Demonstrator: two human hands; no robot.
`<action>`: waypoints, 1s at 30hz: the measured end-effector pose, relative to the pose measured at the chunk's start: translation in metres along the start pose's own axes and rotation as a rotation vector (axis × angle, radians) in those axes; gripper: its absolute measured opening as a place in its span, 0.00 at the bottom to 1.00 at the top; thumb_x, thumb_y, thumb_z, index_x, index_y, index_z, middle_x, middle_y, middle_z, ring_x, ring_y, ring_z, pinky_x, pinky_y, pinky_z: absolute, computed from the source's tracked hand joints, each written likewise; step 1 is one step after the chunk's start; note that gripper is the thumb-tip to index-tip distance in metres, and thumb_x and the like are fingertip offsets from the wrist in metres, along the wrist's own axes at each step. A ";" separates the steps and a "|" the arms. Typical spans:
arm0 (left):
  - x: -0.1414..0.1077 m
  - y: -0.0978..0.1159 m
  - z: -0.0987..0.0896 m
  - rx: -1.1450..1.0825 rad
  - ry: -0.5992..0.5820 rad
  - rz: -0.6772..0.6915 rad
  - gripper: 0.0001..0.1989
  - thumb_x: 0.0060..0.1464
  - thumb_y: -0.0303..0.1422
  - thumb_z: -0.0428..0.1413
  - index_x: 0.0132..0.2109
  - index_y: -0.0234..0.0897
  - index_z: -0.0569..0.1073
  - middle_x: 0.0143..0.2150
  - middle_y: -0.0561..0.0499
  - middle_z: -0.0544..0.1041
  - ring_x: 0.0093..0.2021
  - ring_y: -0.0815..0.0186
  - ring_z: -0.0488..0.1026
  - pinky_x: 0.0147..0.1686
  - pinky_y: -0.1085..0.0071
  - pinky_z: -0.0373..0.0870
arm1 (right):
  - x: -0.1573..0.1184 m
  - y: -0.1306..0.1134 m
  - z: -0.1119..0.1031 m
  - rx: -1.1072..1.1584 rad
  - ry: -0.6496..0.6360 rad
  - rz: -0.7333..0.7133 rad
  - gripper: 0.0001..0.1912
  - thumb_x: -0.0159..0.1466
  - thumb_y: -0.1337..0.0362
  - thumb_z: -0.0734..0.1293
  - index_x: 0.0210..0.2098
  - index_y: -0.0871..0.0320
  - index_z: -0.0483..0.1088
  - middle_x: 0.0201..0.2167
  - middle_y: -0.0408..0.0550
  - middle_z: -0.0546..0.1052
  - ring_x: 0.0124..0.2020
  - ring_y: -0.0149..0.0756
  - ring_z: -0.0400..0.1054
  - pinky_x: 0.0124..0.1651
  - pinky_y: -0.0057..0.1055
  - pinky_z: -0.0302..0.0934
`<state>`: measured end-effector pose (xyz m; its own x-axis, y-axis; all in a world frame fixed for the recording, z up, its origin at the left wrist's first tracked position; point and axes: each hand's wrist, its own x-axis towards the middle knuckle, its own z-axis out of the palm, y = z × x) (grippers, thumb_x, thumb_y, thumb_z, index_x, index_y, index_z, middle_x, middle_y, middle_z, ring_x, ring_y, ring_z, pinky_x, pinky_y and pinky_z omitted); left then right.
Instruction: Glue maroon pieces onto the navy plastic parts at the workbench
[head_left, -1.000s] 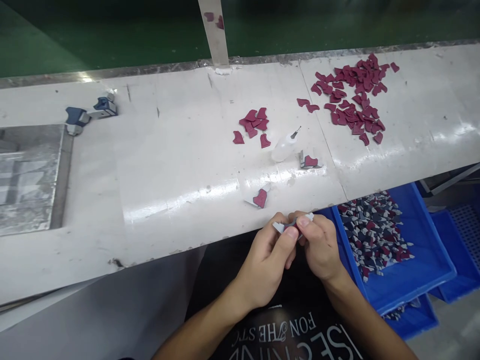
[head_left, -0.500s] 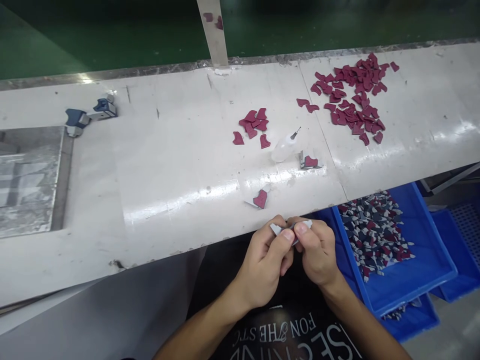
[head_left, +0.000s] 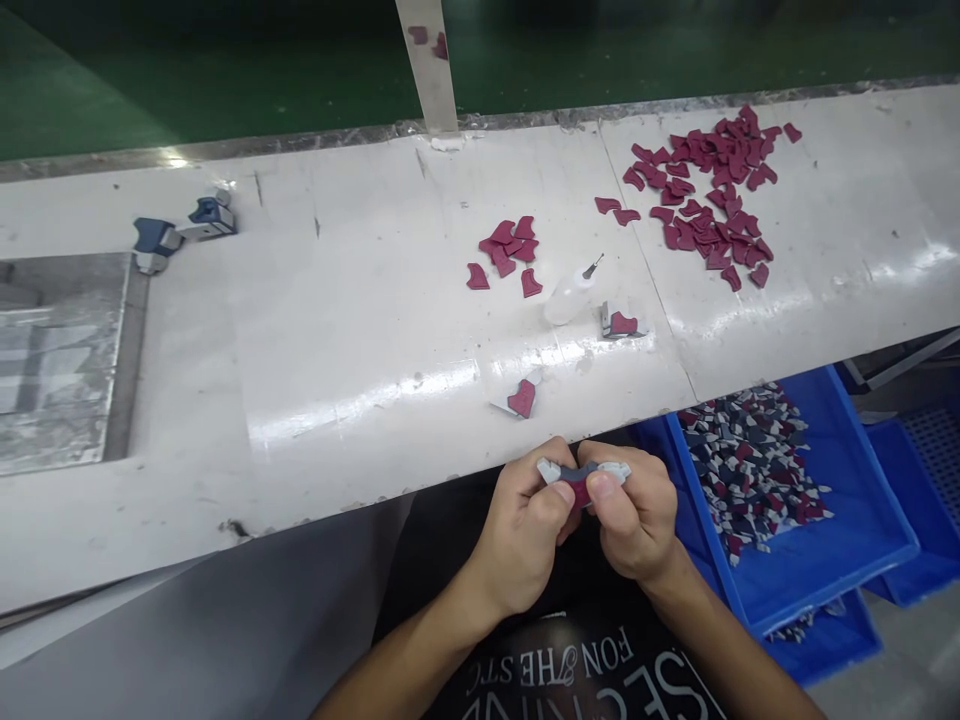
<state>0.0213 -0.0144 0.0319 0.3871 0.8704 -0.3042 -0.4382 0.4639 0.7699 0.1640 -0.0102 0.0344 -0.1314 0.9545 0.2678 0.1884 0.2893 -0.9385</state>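
Between my two hands is a small grey plastic part with a maroon inlay [head_left: 579, 484], held just past the table's front edge. My left hand [head_left: 525, 530] is closed on its left end, thumb on the maroon face. The right end is pinched by my right hand [head_left: 637, 510], thumb also pressed on the face. On the table nearby, one similar grey-and-maroon part [head_left: 523, 399] lies close to the edge, and another part [head_left: 622, 323] sits farther right. A translucent squeeze bottle with a thin metal tip [head_left: 570, 298] lies behind them.
A small group of maroon pieces [head_left: 510, 243] lies mid-table, with a larger pile [head_left: 712, 200] at the right. Blue-grey parts [head_left: 156, 240] stand at left by a metal plate [head_left: 60, 370]. Below the table, a blue bin [head_left: 862, 540] holds many finished-looking parts.
The part in my hands has been turned so its maroon face now shows; before, mainly its light grey ends were visible. Both hands stay in nearly the same place.
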 end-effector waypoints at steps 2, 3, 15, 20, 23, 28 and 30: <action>0.000 0.001 0.002 -0.012 0.004 -0.018 0.17 0.65 0.43 0.57 0.32 0.42 0.62 0.21 0.62 0.59 0.22 0.73 0.54 0.23 0.74 0.53 | -0.002 0.001 0.000 -0.018 0.005 -0.006 0.19 0.73 0.71 0.62 0.26 0.55 0.56 0.22 0.36 0.58 0.21 0.26 0.53 0.26 0.30 0.46; 0.000 0.001 0.003 -0.015 0.002 -0.023 0.17 0.65 0.44 0.57 0.32 0.42 0.62 0.21 0.62 0.58 0.22 0.73 0.54 0.23 0.74 0.52 | -0.002 0.001 0.000 -0.020 0.009 -0.005 0.19 0.73 0.71 0.62 0.26 0.55 0.56 0.22 0.36 0.58 0.21 0.26 0.53 0.26 0.30 0.46; -0.001 -0.004 -0.005 0.034 -0.071 0.039 0.23 0.70 0.52 0.59 0.37 0.41 0.62 0.26 0.61 0.60 0.26 0.73 0.54 0.28 0.72 0.54 | 0.000 -0.001 0.003 0.071 0.054 0.189 0.26 0.78 0.61 0.62 0.22 0.55 0.63 0.19 0.40 0.64 0.20 0.30 0.56 0.26 0.31 0.51; -0.001 -0.007 -0.004 0.072 -0.034 0.094 0.21 0.72 0.51 0.58 0.38 0.41 0.65 0.25 0.62 0.57 0.26 0.73 0.53 0.29 0.71 0.57 | 0.002 0.000 0.007 0.083 0.089 0.256 0.27 0.78 0.59 0.63 0.22 0.55 0.59 0.19 0.39 0.62 0.21 0.28 0.57 0.26 0.30 0.52; -0.002 -0.007 -0.002 0.090 -0.011 0.063 0.19 0.73 0.51 0.57 0.42 0.40 0.68 0.25 0.62 0.58 0.25 0.73 0.54 0.27 0.72 0.56 | 0.004 -0.001 0.007 0.142 0.119 0.289 0.28 0.79 0.58 0.63 0.22 0.56 0.59 0.18 0.38 0.62 0.20 0.28 0.55 0.25 0.29 0.51; -0.003 -0.002 -0.002 0.131 -0.006 0.001 0.22 0.74 0.54 0.56 0.42 0.40 0.67 0.26 0.61 0.61 0.25 0.73 0.57 0.26 0.74 0.57 | 0.006 0.001 0.004 0.133 0.133 0.329 0.24 0.78 0.56 0.66 0.26 0.55 0.61 0.22 0.37 0.61 0.23 0.28 0.54 0.27 0.28 0.53; -0.002 0.002 -0.003 0.204 0.024 0.002 0.22 0.75 0.54 0.54 0.41 0.40 0.67 0.27 0.61 0.63 0.26 0.73 0.59 0.26 0.74 0.58 | 0.008 0.001 0.002 0.132 0.113 0.340 0.20 0.77 0.55 0.68 0.30 0.54 0.64 0.26 0.37 0.64 0.26 0.29 0.58 0.30 0.28 0.57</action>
<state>0.0174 -0.0149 0.0328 0.3657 0.8762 -0.3139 -0.2648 0.4213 0.8674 0.1611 -0.0027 0.0348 0.0264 0.9985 -0.0484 0.0745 -0.0503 -0.9960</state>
